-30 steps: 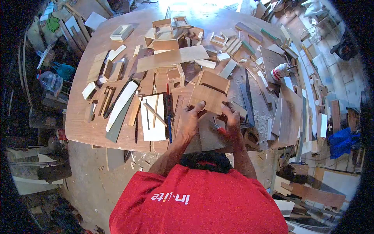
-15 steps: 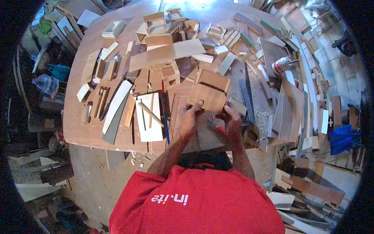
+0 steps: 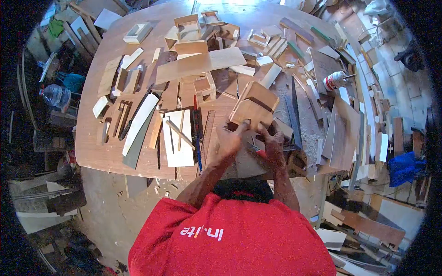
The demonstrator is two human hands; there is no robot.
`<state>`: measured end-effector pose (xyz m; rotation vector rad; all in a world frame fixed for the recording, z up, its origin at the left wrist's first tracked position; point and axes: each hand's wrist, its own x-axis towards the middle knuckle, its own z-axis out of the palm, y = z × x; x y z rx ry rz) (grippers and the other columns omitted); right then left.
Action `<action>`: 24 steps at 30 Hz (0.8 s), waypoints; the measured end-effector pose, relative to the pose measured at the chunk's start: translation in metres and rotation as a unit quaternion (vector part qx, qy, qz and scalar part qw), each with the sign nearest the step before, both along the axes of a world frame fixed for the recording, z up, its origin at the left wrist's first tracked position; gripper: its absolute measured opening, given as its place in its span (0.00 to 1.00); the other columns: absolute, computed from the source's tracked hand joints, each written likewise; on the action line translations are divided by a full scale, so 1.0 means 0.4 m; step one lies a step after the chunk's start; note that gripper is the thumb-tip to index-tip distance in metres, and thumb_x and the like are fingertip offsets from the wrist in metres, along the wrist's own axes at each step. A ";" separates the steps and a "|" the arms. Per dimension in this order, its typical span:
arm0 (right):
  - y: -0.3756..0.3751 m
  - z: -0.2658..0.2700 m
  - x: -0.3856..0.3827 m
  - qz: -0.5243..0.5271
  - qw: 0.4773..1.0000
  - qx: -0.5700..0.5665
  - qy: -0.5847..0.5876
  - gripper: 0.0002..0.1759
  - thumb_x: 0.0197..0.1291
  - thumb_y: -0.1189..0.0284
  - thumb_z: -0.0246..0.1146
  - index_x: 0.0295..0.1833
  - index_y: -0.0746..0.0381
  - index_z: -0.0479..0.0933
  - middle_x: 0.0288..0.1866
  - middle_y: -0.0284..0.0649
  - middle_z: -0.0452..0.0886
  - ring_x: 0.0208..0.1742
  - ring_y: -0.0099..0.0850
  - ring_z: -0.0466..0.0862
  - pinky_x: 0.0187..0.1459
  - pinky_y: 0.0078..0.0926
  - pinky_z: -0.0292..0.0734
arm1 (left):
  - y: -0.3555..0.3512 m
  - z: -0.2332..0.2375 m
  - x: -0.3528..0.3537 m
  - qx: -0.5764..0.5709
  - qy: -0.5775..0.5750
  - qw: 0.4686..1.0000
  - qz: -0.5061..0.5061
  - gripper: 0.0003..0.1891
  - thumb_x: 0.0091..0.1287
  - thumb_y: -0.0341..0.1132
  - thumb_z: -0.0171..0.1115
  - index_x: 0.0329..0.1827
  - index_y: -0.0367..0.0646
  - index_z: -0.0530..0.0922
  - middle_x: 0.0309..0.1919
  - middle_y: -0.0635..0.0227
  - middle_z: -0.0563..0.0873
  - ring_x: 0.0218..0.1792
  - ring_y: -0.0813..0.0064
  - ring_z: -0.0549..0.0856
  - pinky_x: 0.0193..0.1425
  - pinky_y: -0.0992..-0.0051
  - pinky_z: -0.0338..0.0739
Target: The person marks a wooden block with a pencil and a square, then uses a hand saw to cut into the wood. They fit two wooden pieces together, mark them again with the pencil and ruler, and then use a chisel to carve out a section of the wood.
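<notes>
- The box (image 3: 253,112) is held by both hands in front of the body, over the near part of the surface (image 3: 94,149), a little to the right of its middle.
- The near edge of the box is gripped by the left hand (image 3: 231,138); its thumb is laid on the near face, and its other fingers are mostly hidden.
- The same edge is gripped by the right hand (image 3: 272,139), farther to the right.
- Both hands are thus clamped on the box, near each other, with a narrow gap between them.
- The body of the box is extended away from the hands, and it is turned slantwise to the near edge of the surface. A dark gap is seen across it. Whether the surface is touched by the box cannot be told.
- A red tool (image 3: 261,153) is partly covered by the right hand.
- To the left of the left hand, a ruler (image 3: 208,133) is laid, then a blue pen (image 3: 199,156), then a white board (image 3: 183,157), on which two crossed sticks (image 3: 186,140) are placed.
- Beyond the box and to its left, a long plank (image 3: 202,66) is seen.
- To the right of the box, a dark bar (image 3: 291,120) is laid; farther right, a bottle (image 3: 334,81) is found, its nozzle pointed to the right.
</notes>
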<state>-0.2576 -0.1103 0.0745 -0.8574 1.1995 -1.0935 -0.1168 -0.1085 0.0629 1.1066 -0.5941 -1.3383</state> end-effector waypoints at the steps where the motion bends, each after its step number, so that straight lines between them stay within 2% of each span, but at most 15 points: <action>1: 0.003 -0.001 0.003 -0.006 1.000 0.000 -0.010 0.26 0.57 0.65 0.70 0.58 0.64 0.73 0.49 0.41 0.83 0.48 0.32 0.84 0.46 0.29 0.81 | 0.004 0.003 0.000 -0.003 -0.041 0.999 -0.011 0.12 0.61 0.28 0.67 0.47 0.35 0.79 0.37 0.63 0.87 0.36 0.74 0.86 0.43 0.73 0.80; 3: 0.010 0.009 0.010 -0.012 1.000 0.001 -0.020 0.25 0.56 0.66 0.70 0.57 0.64 0.74 0.49 0.41 0.83 0.48 0.32 0.84 0.47 0.29 0.81 | 0.013 0.001 -0.003 -0.006 -0.083 0.996 -0.020 0.12 0.60 0.27 0.67 0.46 0.35 0.80 0.37 0.63 0.87 0.36 0.73 0.86 0.44 0.72 0.81; 5: 0.012 0.027 0.009 0.004 1.000 0.009 -0.028 0.25 0.56 0.66 0.70 0.57 0.64 0.74 0.49 0.40 0.82 0.48 0.32 0.83 0.49 0.29 0.80 | 0.011 -0.012 -0.019 -0.050 -0.072 0.996 0.021 0.11 0.61 0.29 0.69 0.43 0.35 0.79 0.34 0.64 0.87 0.34 0.79 0.84 0.39 0.77 0.79; 6: 0.006 0.006 -0.002 0.004 1.000 0.006 -0.027 0.25 0.56 0.66 0.70 0.57 0.64 0.74 0.49 0.40 0.82 0.48 0.32 0.83 0.49 0.29 0.80 | 0.004 -0.012 -0.024 -0.053 -0.071 0.996 0.022 0.11 0.61 0.29 0.69 0.43 0.35 0.79 0.34 0.64 0.87 0.34 0.79 0.84 0.39 0.77 0.79; 7: 0.008 -0.037 -0.019 0.040 0.984 -0.124 0.122 0.25 0.56 0.65 0.70 0.57 0.63 0.74 0.49 0.40 0.82 0.48 0.32 0.83 0.49 0.30 0.80 | 0.008 -0.014 -0.029 -0.036 -0.049 0.998 0.015 0.11 0.61 0.29 0.69 0.44 0.35 0.78 0.34 0.64 0.87 0.34 0.79 0.84 0.39 0.77 0.78; 8: 0.017 -0.049 -0.020 0.076 0.930 -0.246 0.262 0.25 0.57 0.65 0.70 0.58 0.63 0.74 0.49 0.40 0.82 0.49 0.32 0.83 0.50 0.30 0.79 | 0.020 -0.015 -0.028 -0.015 -0.029 0.999 0.008 0.12 0.60 0.28 0.69 0.44 0.35 0.78 0.34 0.65 0.87 0.35 0.79 0.84 0.39 0.78 0.78; 9: 0.032 -0.057 -0.020 0.077 0.932 -0.240 0.260 0.25 0.57 0.65 0.70 0.58 0.63 0.74 0.49 0.40 0.82 0.49 0.32 0.83 0.50 0.30 0.79 | 0.036 -0.023 -0.029 -0.009 -0.030 0.999 0.008 0.12 0.60 0.28 0.69 0.44 0.35 0.78 0.34 0.65 0.87 0.35 0.79 0.84 0.39 0.78 0.78; 10: 0.027 -0.057 -0.023 0.045 0.981 -0.132 0.135 0.25 0.57 0.63 0.70 0.58 0.62 0.75 0.50 0.39 0.82 0.49 0.31 0.83 0.50 0.30 0.79 | 0.032 -0.033 -0.033 -0.028 -0.020 0.999 0.011 0.12 0.60 0.27 0.69 0.44 0.35 0.78 0.34 0.65 0.86 0.35 0.79 0.84 0.39 0.78 0.78; 11: 0.010 -0.045 -0.026 0.012 1.000 -0.025 0.006 0.26 0.57 0.61 0.70 0.58 0.61 0.75 0.50 0.38 0.82 0.49 0.31 0.82 0.51 0.30 0.78 | 0.014 -0.015 -0.038 -0.052 -0.007 0.999 0.013 0.12 0.60 0.26 0.69 0.45 0.35 0.78 0.35 0.64 0.86 0.35 0.79 0.84 0.39 0.78 0.78; 15: 0.016 -0.017 -0.024 0.000 1.000 -0.028 -0.005 0.26 0.58 0.58 0.68 0.58 0.60 0.76 0.49 0.37 0.83 0.48 0.29 0.82 0.48 0.28 0.78 | 0.017 0.035 -0.042 -0.039 -0.008 0.999 -0.009 0.12 0.61 0.25 0.68 0.47 0.34 0.77 0.36 0.64 0.86 0.36 0.79 0.84 0.41 0.78 0.78; 18: 0.019 0.001 -0.026 0.019 0.999 -0.043 0.007 0.26 0.59 0.57 0.67 0.59 0.60 0.75 0.49 0.36 0.83 0.49 0.28 0.82 0.47 0.27 0.78 | 0.024 0.060 -0.031 -0.080 -0.055 0.995 -0.034 0.13 0.62 0.24 0.66 0.48 0.33 0.77 0.37 0.64 0.86 0.37 0.78 0.84 0.42 0.78 0.78; 20: 0.026 -0.008 -0.027 0.023 0.998 -0.044 -0.027 0.25 0.62 0.58 0.66 0.60 0.60 0.75 0.51 0.32 0.81 0.50 0.23 0.80 0.47 0.25 0.74 | 0.033 0.074 -0.026 -0.121 -0.077 0.989 -0.028 0.12 0.63 0.23 0.65 0.49 0.33 0.77 0.38 0.63 0.86 0.39 0.78 0.84 0.44 0.77 0.78; 24: 0.036 0.004 -0.017 0.019 0.999 -0.033 -0.023 0.25 0.63 0.60 0.66 0.61 0.60 0.73 0.53 0.35 0.81 0.53 0.26 0.80 0.51 0.28 0.75 | 0.045 0.088 -0.023 -0.118 -0.058 0.991 -0.035 0.12 0.63 0.23 0.64 0.49 0.34 0.77 0.40 0.63 0.86 0.40 0.78 0.84 0.45 0.77 0.78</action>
